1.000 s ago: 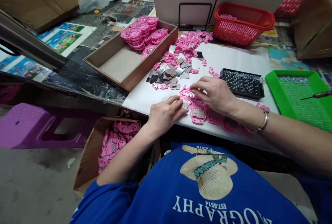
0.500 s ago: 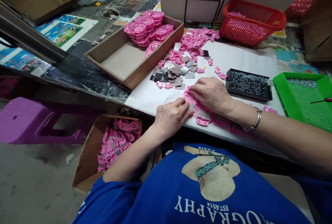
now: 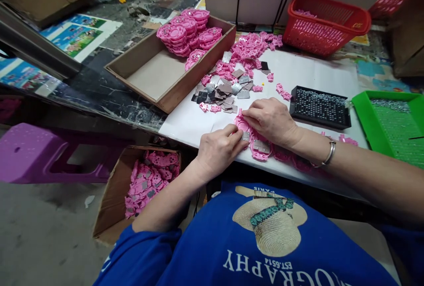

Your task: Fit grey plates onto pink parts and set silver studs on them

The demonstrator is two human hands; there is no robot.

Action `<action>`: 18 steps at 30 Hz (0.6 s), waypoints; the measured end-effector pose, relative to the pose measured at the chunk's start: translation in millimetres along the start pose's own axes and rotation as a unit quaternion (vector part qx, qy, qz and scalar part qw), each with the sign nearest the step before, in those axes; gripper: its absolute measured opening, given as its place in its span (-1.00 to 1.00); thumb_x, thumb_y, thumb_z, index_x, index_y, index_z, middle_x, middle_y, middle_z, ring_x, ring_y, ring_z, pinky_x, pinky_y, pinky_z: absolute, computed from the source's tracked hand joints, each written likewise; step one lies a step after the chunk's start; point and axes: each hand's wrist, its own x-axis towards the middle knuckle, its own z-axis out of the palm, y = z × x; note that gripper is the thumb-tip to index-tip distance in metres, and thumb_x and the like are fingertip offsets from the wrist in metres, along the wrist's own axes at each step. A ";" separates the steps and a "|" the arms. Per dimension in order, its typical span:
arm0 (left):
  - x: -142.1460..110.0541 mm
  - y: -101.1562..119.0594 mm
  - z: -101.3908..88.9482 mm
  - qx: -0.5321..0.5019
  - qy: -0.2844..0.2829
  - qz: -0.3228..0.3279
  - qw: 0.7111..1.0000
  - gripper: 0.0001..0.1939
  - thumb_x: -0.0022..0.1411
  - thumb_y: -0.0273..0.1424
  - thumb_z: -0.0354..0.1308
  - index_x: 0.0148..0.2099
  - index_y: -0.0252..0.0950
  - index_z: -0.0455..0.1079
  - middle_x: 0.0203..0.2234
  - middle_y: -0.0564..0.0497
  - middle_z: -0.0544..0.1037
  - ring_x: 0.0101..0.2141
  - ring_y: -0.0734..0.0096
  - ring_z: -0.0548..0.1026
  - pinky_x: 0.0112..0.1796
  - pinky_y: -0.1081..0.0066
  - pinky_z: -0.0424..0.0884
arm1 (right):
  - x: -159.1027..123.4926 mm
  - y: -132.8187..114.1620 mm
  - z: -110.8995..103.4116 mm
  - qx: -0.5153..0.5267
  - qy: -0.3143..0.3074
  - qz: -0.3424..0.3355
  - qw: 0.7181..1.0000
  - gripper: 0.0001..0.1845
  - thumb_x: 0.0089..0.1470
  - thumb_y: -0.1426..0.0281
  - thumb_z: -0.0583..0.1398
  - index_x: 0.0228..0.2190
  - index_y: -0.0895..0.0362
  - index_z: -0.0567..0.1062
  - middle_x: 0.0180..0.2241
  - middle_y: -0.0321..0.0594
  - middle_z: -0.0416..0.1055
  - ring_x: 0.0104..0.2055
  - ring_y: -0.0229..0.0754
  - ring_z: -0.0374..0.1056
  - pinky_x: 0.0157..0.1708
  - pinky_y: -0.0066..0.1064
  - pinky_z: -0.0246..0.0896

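My left hand [image 3: 219, 148] rests at the white table's front edge, its fingers pinched on a small grey metal plate [image 3: 245, 135] set into a pink plastic part [image 3: 243, 125]. My right hand [image 3: 271, 119] lies curled over the same pink part, fingertips pressing on its far side. More pink parts with plates [image 3: 261, 148] line the table edge under my right wrist. A heap of loose grey metal plates [image 3: 225, 90] and small pink pieces [image 3: 250, 49] lies just beyond my hands.
A brown tray [image 3: 149, 71] holding stacked pink parts [image 3: 185, 34] stands at the left. A black block of screws [image 3: 319, 107], a green tray [image 3: 391, 120] and a red basket [image 3: 326, 20] sit to the right. A cardboard box of pink parts [image 3: 145, 180] and a purple stool [image 3: 43, 153] are below.
Both hands stay on the same pink part with only small finger shifts. The view has shifted slightly, so the table contents sit a little further right.
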 end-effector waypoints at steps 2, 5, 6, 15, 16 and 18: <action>0.2 -0.3 0.1 -0.001 -0.003 0.001 1.000 -0.65 0.43 -0.16 -0.01 -0.13 -0.27 0.50 -0.20 -0.02 0.59 -0.35 0.48 0.55 -0.47 0.46 0.21 | -0.5 1.4 1.0 0.003 0.009 -0.008 1.000 -0.68 0.26 0.36 0.08 -0.27 0.17 0.63 -0.37 -0.10 0.51 -0.35 -0.16 0.27 -0.31 -0.31 -0.05; 0.6 -0.8 -0.1 0.000 -0.008 0.002 1.000 -0.67 0.43 -0.17 0.01 -0.12 -0.28 0.50 -0.20 -0.02 0.59 -0.35 0.47 0.55 -0.48 0.45 0.21 | -1.1 2.7 1.4 0.003 0.009 -0.015 1.000 -0.68 0.26 0.35 0.08 -0.25 0.17 0.63 -0.35 -0.11 0.51 -0.33 -0.15 0.29 -0.31 -0.31 -0.03; 0.7 -0.9 -0.1 0.000 -0.010 0.001 1.000 -0.67 0.43 -0.17 0.01 -0.12 -0.27 0.50 -0.21 -0.02 0.59 -0.35 0.47 0.55 -0.48 0.45 0.21 | -1.2 2.8 1.4 0.001 0.007 -0.018 1.000 -0.68 0.27 0.35 0.08 -0.26 0.17 0.63 -0.35 -0.12 0.52 -0.33 -0.15 0.30 -0.30 -0.31 -0.02; 0.9 -1.6 0.6 -0.006 -0.008 0.002 1.000 -0.67 0.42 -0.17 0.01 -0.12 -0.27 0.50 -0.21 -0.02 0.59 -0.37 0.47 0.54 -0.49 0.45 0.19 | -1.2 1.2 -0.1 -0.004 -0.002 -0.008 1.000 -0.68 0.27 0.36 0.08 -0.26 0.18 0.62 -0.33 -0.10 0.52 -0.31 -0.15 0.32 -0.30 -0.30 0.00; 0.8 -1.7 0.5 -0.006 -0.008 0.002 1.000 -0.66 0.42 -0.17 0.01 -0.12 -0.28 0.50 -0.21 -0.02 0.59 -0.37 0.46 0.54 -0.49 0.45 0.19 | -0.7 0.8 -0.6 -0.006 -0.007 -0.006 1.000 -0.68 0.27 0.35 0.08 -0.26 0.18 0.62 -0.32 -0.09 0.52 -0.31 -0.14 0.32 -0.30 -0.30 0.00; 0.6 -1.7 0.1 -0.005 -0.008 0.002 1.000 -0.66 0.43 -0.17 0.01 -0.11 -0.28 0.50 -0.21 -0.02 0.59 -0.37 0.46 0.54 -0.49 0.45 0.18 | 0.6 -0.2 -1.6 -0.009 -0.014 -0.003 1.000 -0.68 0.26 0.35 0.08 -0.26 0.18 0.63 -0.32 -0.08 0.53 -0.31 -0.13 0.33 -0.31 -0.29 0.00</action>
